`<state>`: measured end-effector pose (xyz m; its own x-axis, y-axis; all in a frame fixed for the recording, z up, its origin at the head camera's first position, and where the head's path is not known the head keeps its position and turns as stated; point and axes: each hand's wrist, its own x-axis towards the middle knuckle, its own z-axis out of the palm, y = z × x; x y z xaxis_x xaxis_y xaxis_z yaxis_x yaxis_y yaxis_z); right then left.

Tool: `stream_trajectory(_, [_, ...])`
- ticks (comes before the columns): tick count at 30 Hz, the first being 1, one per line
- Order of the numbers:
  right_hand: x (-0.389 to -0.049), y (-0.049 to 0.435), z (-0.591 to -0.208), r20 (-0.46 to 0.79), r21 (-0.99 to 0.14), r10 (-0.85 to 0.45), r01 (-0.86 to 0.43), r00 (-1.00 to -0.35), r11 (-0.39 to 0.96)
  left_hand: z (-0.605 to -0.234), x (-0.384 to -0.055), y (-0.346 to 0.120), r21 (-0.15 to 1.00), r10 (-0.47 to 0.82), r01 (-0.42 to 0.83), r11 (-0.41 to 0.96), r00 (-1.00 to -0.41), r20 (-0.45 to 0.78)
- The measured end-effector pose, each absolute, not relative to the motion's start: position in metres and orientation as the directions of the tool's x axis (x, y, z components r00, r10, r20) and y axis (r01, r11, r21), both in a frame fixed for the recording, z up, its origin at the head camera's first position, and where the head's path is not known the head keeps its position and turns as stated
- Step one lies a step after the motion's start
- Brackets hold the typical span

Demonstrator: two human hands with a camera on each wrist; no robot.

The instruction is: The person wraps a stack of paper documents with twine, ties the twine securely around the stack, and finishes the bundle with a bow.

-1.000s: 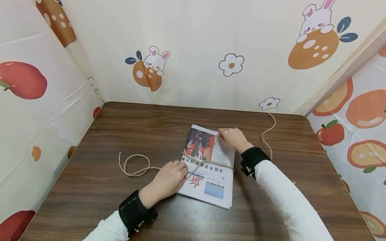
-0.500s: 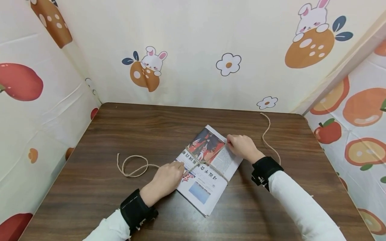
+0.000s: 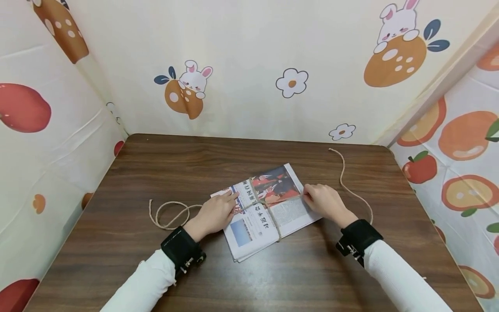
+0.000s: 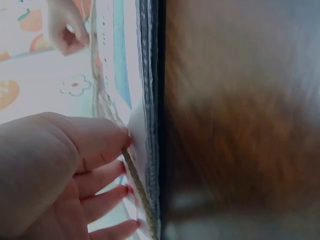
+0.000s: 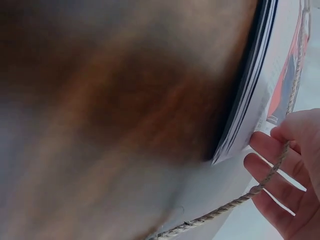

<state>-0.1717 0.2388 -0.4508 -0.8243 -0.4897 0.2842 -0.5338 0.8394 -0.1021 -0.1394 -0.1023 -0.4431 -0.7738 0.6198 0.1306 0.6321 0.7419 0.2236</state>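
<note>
The folded newspaper stack has turned further anticlockwise between the hands. The left hand pinches the twine at the stack's left edge. The right hand pinches twine at its right edge, fingers loosely spread.

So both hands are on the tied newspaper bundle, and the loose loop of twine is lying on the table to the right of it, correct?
Not quite. Both hands, left hand and right hand, are on the newspaper bundle, but the loose loop of twine lies on the table to the left of it, beside the left wrist. The head view shows this.
</note>
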Motion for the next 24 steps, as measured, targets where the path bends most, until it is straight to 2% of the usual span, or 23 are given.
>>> stream_trajectory(6, [-0.154,0.243,-0.450,0.234,-0.133,-0.450,-0.487,-0.862,0.863,-0.440,-0.151,-0.104,0.307,0.626,0.611,0.730,-0.777,0.058])
stream_trajectory(12, [-0.143,0.245,-0.450,0.254,-0.148,-0.454,-0.498,-0.854,0.854,-0.442,-0.154,-0.104,0.254,0.612,0.595,0.763,-0.791,0.017])
stream_trajectory(19, [-0.145,0.244,-0.449,0.272,-0.160,-0.464,-0.515,-0.843,0.842,-0.439,-0.142,-0.103,0.110,0.596,0.607,0.787,-0.795,0.114])
stream_trajectory(24, [-0.152,0.242,-0.448,0.307,-0.127,-0.511,-0.567,-0.802,0.814,-0.435,-0.129,-0.104,0.067,0.595,0.617,0.784,-0.779,0.199])
